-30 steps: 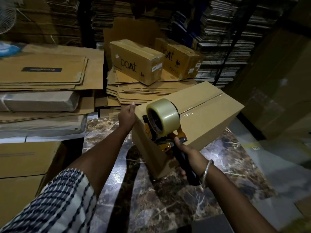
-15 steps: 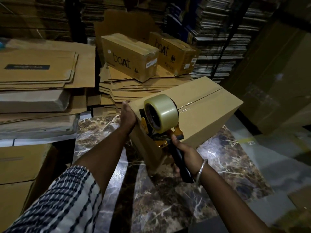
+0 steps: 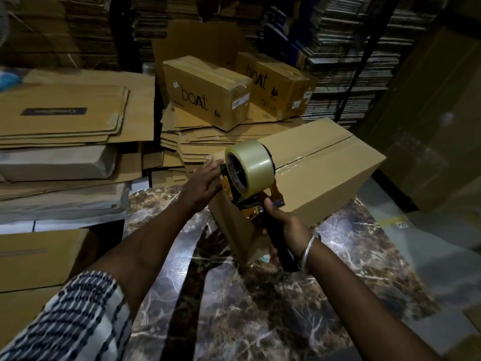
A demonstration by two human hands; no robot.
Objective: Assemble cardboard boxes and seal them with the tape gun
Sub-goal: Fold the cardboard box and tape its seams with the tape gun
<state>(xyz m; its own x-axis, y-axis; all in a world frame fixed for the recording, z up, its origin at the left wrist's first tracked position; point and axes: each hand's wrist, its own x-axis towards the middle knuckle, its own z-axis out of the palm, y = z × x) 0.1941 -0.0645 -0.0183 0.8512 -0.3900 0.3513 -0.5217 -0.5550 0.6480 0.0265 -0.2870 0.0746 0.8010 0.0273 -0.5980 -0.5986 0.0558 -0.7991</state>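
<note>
A plain brown cardboard box (image 3: 328,175) lies on the dark marble table (image 3: 260,308), its top flaps closed with clear tape along the seam. A tape gun (image 3: 250,173) with a big clear roll and an orange frame sits against the box's near end. My right hand (image 3: 279,222) grips its black handle. My left hand (image 3: 205,181) lies with straight fingers against the near left top corner of the box, beside the tape gun.
Two sealed boxes printed "boAt" (image 3: 208,92) (image 3: 278,84) rest on a pile of flat cardboard (image 3: 197,142) behind the table. More flat stacks (image 3: 65,121) lie at the left and a brown box (image 3: 39,259) at the near left. Tall cartons stand at the right.
My left hand has shifted from the box's left edge onto its near top corner, closer to the tape gun. The tape gun stays at the near end of the box.
</note>
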